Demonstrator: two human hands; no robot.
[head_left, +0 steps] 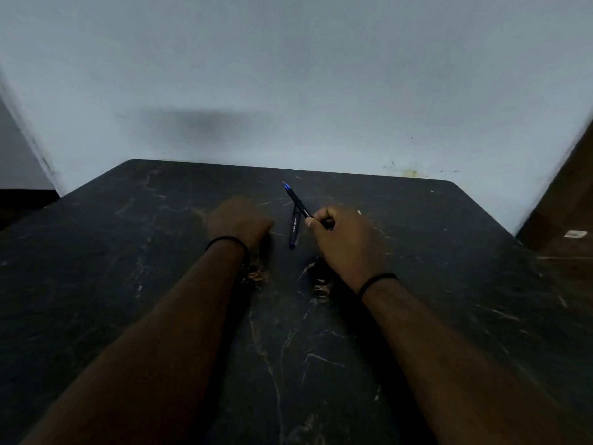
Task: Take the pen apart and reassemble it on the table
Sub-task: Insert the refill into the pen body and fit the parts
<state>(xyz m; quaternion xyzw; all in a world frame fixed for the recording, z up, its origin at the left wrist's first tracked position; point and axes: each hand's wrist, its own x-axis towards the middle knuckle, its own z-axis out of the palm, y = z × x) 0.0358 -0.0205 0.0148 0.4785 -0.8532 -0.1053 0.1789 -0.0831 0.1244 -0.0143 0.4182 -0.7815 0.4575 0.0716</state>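
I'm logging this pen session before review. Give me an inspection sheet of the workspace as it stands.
Surface: dark marbled table, scuffed, with pale veins.
Job's things: pen body, black with blue tip pointing away, held off the table; pen cap, black with blue end, lying on the table between the hands.
Clutter: nothing seen.
Hands: right hand grips the pen body; left hand curled in a fist, apparently holding nothing.
Cables: nothing seen.
Surroundings: pale wall behind; brown surface at right.
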